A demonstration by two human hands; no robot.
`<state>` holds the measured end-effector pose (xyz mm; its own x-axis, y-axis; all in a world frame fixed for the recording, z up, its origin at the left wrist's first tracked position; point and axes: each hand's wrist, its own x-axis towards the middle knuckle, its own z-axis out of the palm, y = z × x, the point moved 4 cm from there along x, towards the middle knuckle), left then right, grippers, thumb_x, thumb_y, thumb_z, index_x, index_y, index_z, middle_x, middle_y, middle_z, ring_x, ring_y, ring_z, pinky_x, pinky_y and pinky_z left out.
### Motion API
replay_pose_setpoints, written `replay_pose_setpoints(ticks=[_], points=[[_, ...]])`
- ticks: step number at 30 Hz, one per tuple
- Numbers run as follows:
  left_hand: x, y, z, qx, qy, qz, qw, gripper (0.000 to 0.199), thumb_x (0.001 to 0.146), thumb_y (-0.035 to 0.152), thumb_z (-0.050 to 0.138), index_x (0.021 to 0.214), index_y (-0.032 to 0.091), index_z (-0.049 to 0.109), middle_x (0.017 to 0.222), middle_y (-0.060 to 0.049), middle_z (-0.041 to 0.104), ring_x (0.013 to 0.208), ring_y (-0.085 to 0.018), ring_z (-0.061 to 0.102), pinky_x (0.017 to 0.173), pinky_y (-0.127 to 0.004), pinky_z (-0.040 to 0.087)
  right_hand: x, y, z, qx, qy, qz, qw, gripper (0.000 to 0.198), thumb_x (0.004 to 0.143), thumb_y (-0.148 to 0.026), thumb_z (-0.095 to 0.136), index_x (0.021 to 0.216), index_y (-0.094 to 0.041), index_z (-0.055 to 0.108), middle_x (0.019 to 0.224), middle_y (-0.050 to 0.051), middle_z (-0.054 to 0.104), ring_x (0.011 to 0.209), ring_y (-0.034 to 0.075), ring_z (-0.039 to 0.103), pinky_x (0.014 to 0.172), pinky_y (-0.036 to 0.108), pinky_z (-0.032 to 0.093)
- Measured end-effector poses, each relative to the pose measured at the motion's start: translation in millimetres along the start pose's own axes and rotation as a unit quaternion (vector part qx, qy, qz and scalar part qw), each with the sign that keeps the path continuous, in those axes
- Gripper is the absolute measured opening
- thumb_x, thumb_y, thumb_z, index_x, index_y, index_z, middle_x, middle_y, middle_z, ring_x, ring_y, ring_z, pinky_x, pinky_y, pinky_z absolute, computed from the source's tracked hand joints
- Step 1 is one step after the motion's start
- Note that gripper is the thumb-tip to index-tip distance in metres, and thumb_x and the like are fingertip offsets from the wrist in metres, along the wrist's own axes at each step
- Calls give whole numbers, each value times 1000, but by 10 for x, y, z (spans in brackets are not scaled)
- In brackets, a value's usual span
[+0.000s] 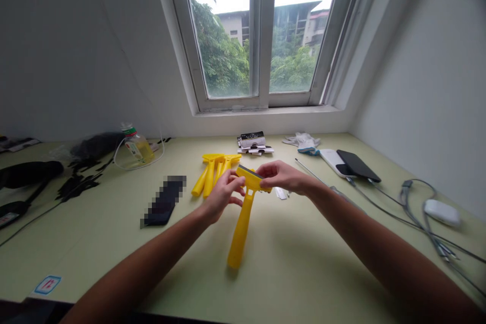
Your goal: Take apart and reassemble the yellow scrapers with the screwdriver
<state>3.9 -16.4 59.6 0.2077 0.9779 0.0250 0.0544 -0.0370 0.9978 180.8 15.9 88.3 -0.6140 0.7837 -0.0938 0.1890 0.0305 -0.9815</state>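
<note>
A yellow scraper (243, 217) with a wide head and a dark strip along its top edge is held above the table, its handle pointing down toward me. My left hand (225, 193) grips the left end of the head with thumb and fingers. At the head's right end, my right hand (279, 176) pinches near the dark strip. Just behind my left hand lie several more yellow scrapers (208, 177), side by side. Small pale pieces (281, 193) lie under my right hand, partly hidden.
Small boxes (253, 142) are stacked near the window, with white gloves (301, 140) to their right. A screwdriver (311, 171), a power bank (336, 162), a phone (359, 166) and cables (413, 217) lie right. A dark phone (165, 205) and a bottle (138, 147) stand left.
</note>
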Motion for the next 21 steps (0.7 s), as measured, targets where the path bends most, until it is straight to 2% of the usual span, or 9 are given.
replay_pose_setpoints(ticks=[1, 2, 4, 6, 7, 8, 11, 14, 21], points=[[-23, 112, -71, 66, 47, 64, 995, 30, 85, 42, 59, 102, 18, 52, 98, -7, 58, 86, -19, 61, 65, -31, 55, -8, -6, -18, 3, 5, 4, 1000, 23, 63, -18, 69, 85, -12, 69, 75, 1, 66, 66, 11, 57, 64, 25, 45], [-66, 230, -105, 144, 88, 142, 975, 27, 86, 38, 59, 103, 19, 52, 102, -8, 57, 93, -21, 60, 72, -35, 56, -17, -13, -32, 4, 8, 7, 1000, 23, 63, -18, 69, 85, -12, 68, 75, 1, 66, 66, 11, 57, 64, 25, 45], [-183, 410, -32, 307, 119, 295, 897, 20, 86, 30, 61, 103, 19, 56, 111, -10, 57, 108, -25, 55, 90, -46, 52, -33, -36, -53, 4, 7, 2, 1000, 21, 63, -18, 69, 84, -12, 68, 73, 0, 65, 66, 11, 57, 63, 25, 45], [-261, 446, 166, 427, 74, 390, 813, 21, 85, 23, 61, 105, 20, 59, 120, -11, 57, 121, -30, 48, 101, -54, 44, -42, -61, -62, 0, 3, -16, 1000, 19, 64, -19, 70, 83, -12, 67, 72, 0, 64, 65, 11, 56, 62, 25, 43], [-270, 421, 262, 462, 43, 412, 784, 23, 85, 20, 61, 109, 20, 60, 123, -11, 57, 125, -32, 45, 103, -55, 43, -42, -66, -64, 1, 4, -26, 1000, 19, 65, -20, 70, 82, -12, 67, 71, 0, 64, 66, 11, 56, 62, 25, 43], [-261, 385, 336, 480, 21, 423, 768, 26, 86, 17, 61, 111, 19, 60, 125, -12, 57, 128, -32, 43, 104, -55, 43, -36, -61, -62, 5, 5, -34, 999, 19, 65, -21, 71, 82, -12, 67, 72, 0, 63, 66, 11, 56, 61, 25, 43], [-186, 280, 423, 463, 7, 448, 765, 20, 87, 11, 57, 106, 17, 62, 119, -11, 63, 127, -29, 47, 102, -48, 49, 9, 17, -28, 48, 2, -36, 998, 23, 64, -22, 74, 83, -13, 65, 71, 0, 64, 66, 12, 58, 62, 26, 44], [-132, 213, 376, 416, 21, 483, 770, 14, 90, 9, 54, 96, 17, 64, 109, -10, 68, 121, -24, 56, 102, -43, 51, 70, 118, 24, 86, 4, -36, 996, 22, 64, -20, 74, 82, -13, 64, 67, 0, 64, 64, 12, 59, 62, 26, 45], [-111, 163, 344, 417, 34, 499, 759, 19, 91, 10, 53, 104, 16, 66, 113, -11, 70, 123, -25, 57, 104, -42, 51, 76, 157, -8, 98, 20, -43, 994, 21, 67, -19, 73, 86, -13, 67, 73, 0, 65, 66, 11, 58, 61, 24, 45]])
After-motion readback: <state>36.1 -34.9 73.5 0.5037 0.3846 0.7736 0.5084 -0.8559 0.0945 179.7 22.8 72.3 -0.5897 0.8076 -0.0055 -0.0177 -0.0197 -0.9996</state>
